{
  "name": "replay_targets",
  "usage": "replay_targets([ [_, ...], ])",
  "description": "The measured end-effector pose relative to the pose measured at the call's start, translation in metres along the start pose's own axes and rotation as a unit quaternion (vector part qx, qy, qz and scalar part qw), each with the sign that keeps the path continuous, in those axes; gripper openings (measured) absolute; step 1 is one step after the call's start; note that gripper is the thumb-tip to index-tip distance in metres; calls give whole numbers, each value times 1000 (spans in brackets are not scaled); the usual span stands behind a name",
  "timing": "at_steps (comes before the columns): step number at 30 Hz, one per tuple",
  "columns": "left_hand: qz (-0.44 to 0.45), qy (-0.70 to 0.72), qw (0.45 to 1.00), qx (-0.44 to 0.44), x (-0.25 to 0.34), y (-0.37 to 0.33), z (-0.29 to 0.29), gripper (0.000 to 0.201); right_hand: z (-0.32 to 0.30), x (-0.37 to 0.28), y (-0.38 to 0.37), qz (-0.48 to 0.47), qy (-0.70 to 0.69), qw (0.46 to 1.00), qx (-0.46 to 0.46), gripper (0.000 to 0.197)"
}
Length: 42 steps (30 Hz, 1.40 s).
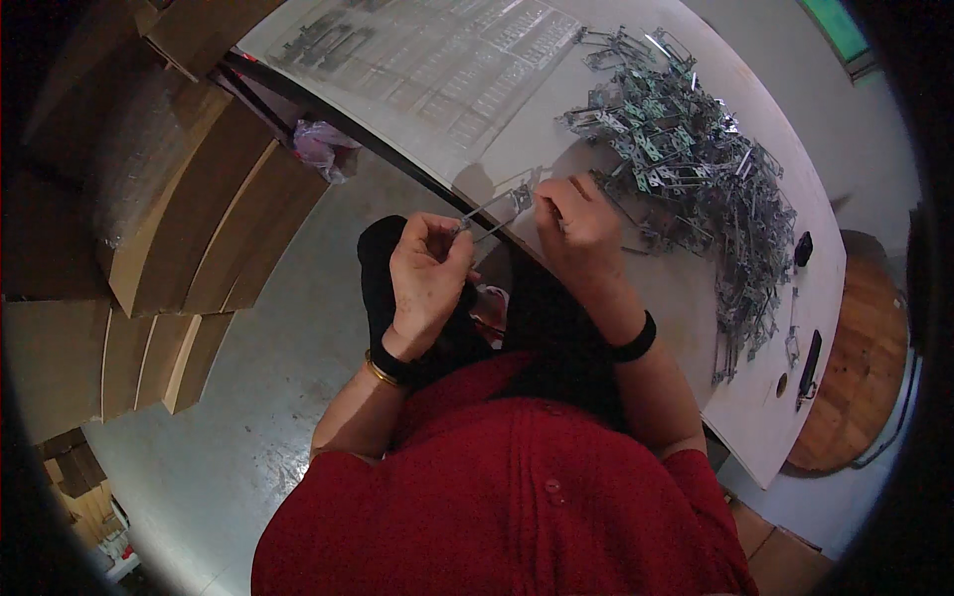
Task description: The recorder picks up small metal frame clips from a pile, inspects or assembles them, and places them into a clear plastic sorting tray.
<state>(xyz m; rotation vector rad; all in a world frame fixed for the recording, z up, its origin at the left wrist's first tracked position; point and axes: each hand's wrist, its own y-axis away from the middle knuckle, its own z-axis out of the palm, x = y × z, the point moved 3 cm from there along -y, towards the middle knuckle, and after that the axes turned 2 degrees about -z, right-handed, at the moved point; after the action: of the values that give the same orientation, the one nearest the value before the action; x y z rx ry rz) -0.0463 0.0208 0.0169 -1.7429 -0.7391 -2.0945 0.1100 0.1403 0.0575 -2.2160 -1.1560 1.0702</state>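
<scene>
My left hand [429, 273] pinches one end of a small metal wire bracket [488, 211], a long wire loop with a flat metal clip at its far end. The bracket is held above the table's near edge and over my lap. My right hand [579, 233] is closed, its fingertips right beside the clip end; whether they grip something small is hidden. To the right of that hand lies a big heap of similar metal brackets [686, 149], tangled together on the white table [542, 134].
A clear plastic tray [437, 74] with rows of compartments lies at the table's far left, some metal parts at its far end. Cardboard boxes [199, 219] are stacked on the left. A black tool [810, 368] lies by the right edge, near a round wooden stool [860, 358].
</scene>
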Motion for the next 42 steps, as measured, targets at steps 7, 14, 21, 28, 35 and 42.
replay_targets([
  [7, 4, 14, 1000, -2, -7, -1, -2, 17, 0, 1, 2, 50, -54, 997, 13, 12],
  [14, -17, 21, 1000, 0, -8, 0, -3, 18, 2, 3, 8, 50, -44, 998, -23, 11],
  [21, -15, 16, 1000, 4, -2, 0, -1, 16, 3, 0, 7, 50, -54, 997, -18, 9],
  [28, -15, 12, 1000, 6, -3, 0, 0, 16, 5, 2, 6, 56, -53, 997, -22, 10],
  [35, -14, 21, 1000, 6, -2, 0, 0, 16, 5, 3, 7, 47, -52, 997, -10, 11],
  [42, -23, 5, 1000, 4, -4, 0, 0, 16, -1, 3, 5, 63, -67, 996, -23, 11],
])
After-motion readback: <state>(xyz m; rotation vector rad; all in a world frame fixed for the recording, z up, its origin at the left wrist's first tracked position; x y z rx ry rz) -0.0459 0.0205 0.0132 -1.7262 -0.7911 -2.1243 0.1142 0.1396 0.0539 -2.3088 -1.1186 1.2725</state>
